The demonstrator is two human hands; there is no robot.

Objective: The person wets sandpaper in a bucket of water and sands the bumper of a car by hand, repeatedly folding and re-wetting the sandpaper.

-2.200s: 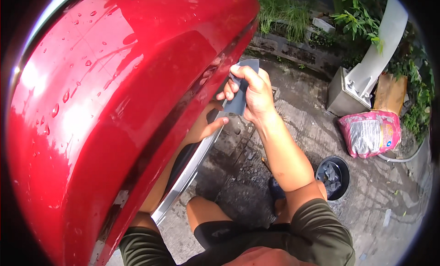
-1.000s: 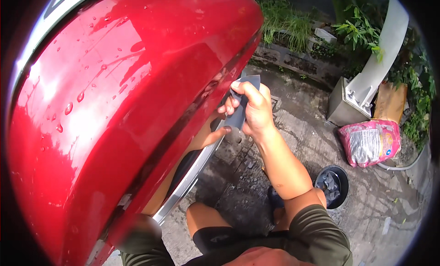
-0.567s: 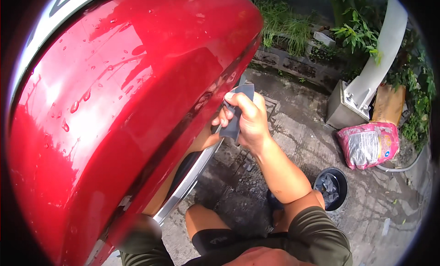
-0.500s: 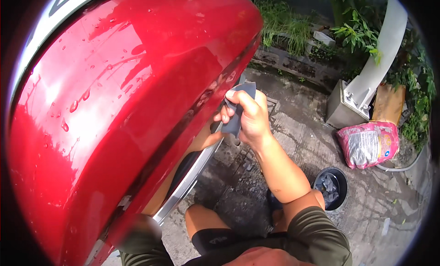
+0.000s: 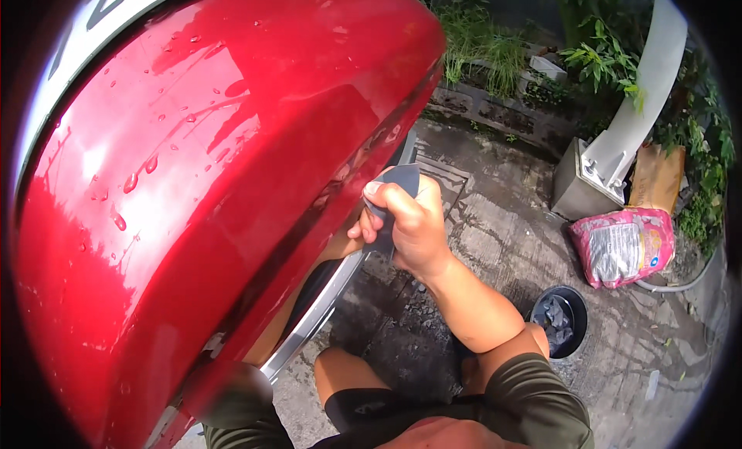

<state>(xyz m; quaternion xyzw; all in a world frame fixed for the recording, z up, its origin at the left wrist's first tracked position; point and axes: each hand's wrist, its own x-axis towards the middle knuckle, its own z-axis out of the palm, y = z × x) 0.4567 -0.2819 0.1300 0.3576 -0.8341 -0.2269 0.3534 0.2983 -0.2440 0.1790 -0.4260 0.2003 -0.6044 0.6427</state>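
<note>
My right hand [image 5: 413, 221] grips a dark grey sheet of sandpaper [image 5: 401, 178] between its thumb and curled fingers. One corner of the sheet sticks up above the thumb, and another part hangs below the fingers. This hand is beside the lower edge of a glossy red car body [image 5: 286, 132]; whether the sheet touches the paint, I cannot tell. Water drops dot the upper panel. At the lower left only my left sleeve [image 5: 246, 418] shows, next to a blurred patch; my left hand is out of sight.
A black bucket [image 5: 581, 325] with dark scraps inside stands right of my knee. Further right are a pink bag [image 5: 653, 244], a flattened brown cardboard piece [image 5: 657, 175] and a grey post [image 5: 649, 70] on a metal base. A silver strip [image 5: 313, 314] runs below the car body.
My right hand has shifted slightly nearer and to the left along the car's lower edge, with the sandpaper still in it. My head view has moved a little.
</note>
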